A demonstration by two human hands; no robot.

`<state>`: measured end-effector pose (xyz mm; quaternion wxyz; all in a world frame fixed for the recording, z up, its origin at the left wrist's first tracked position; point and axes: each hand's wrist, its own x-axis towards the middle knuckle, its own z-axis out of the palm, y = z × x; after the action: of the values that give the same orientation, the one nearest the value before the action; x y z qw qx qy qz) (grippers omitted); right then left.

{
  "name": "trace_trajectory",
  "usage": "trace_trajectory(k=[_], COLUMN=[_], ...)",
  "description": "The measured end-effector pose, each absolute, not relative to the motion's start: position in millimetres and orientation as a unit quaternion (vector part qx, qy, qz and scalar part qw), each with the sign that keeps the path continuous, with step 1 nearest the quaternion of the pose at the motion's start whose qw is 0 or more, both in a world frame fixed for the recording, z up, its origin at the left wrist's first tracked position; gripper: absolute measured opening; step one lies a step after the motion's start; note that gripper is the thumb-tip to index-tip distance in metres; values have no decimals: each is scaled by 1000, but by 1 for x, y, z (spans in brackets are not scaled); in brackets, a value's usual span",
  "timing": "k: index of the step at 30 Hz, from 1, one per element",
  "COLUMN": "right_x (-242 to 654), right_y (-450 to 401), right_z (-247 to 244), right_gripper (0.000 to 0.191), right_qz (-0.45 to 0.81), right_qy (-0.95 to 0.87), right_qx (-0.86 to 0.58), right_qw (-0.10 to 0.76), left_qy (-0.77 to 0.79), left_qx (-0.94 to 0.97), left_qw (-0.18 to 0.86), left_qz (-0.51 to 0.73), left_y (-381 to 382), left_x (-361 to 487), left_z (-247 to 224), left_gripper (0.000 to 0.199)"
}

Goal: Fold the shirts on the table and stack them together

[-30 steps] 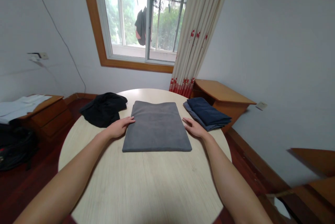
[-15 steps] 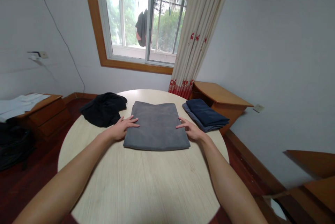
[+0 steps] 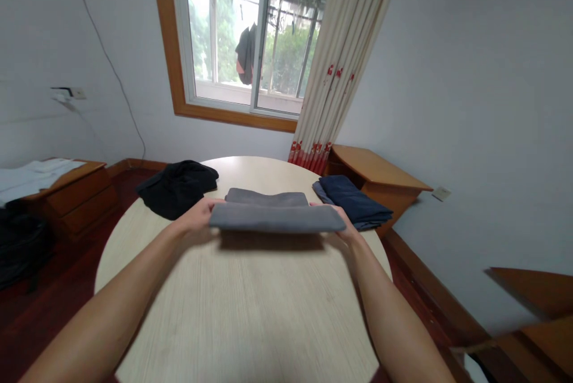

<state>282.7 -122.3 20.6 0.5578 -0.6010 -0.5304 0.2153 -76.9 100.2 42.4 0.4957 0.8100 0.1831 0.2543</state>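
Note:
A folded grey garment [image 3: 275, 216] lies across the middle of the round table, its near edge lifted off the surface with a shadow beneath. My left hand [image 3: 200, 215] grips its left side, fingers partly hidden behind the cloth. At the right side my right hand [image 3: 344, 219] is closed on the same garment, most of its fingers covered by the fabric. Left of my left hand sits a crumpled black garment [image 3: 179, 186]. Beyond my right hand rests a stack of folded dark blue clothes [image 3: 351, 201].
The pale round table [image 3: 250, 311] carries all the clothes. A wooden desk [image 3: 380, 168] stands behind it at the right, a drawer cabinet [image 3: 80, 192] at the left. A curtain [image 3: 340, 73] hangs beside the window. A black bag [image 3: 22, 246] is on the floor.
My hands have gone from lying flat on the grey garment to gripping its sides. Its near edge has risen from the table and tipped up.

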Motion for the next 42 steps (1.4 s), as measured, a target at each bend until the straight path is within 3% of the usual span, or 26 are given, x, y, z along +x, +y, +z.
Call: trace_trajectory(k=[2,5,9,11,23,27,34,36,40,42], right_x=[278,274,275,276,286,288,287,286,281,275], right_y=[-108,-95,-99,-105,-117,-121,-126,-131,-145,-145], right_z=[12,0,-6,-6,1,2,5,8,14,16], right_gripper=[54,60,72,75,50,51,54,57,66,69], right_qz=[197,161,167,184,175,225,275,299,401,416], right_qy=[-454,-414,-429,-453,-455,-461,-460,-453,-448,-442], right_qx=[-619,-682,-705,-699,-682,-689,-698,-701,-668,-654], right_qw=[610,581,540,522,545,512,474,462,439,450], left_qy=[227,311,310,278,359,398,439,426,328,308], left_qx=[734,651,681,714,820,809,816,822,786,763], left_qw=[544,582,601,593,398,399,353,368,516,556], left_qz=[338,375,281,248,200,167,130,86,-92,-121], left_y=[101,103,108,108,106,100,97,96,95,94], left_x=[-63,-51,-61,-69,-73,-75,-76,-81,-96,-97], left_z=[32,18,13,14,27,35,43,47,56,55], left_gripper=[45,63,96,103,70,72,50,51,58,63])
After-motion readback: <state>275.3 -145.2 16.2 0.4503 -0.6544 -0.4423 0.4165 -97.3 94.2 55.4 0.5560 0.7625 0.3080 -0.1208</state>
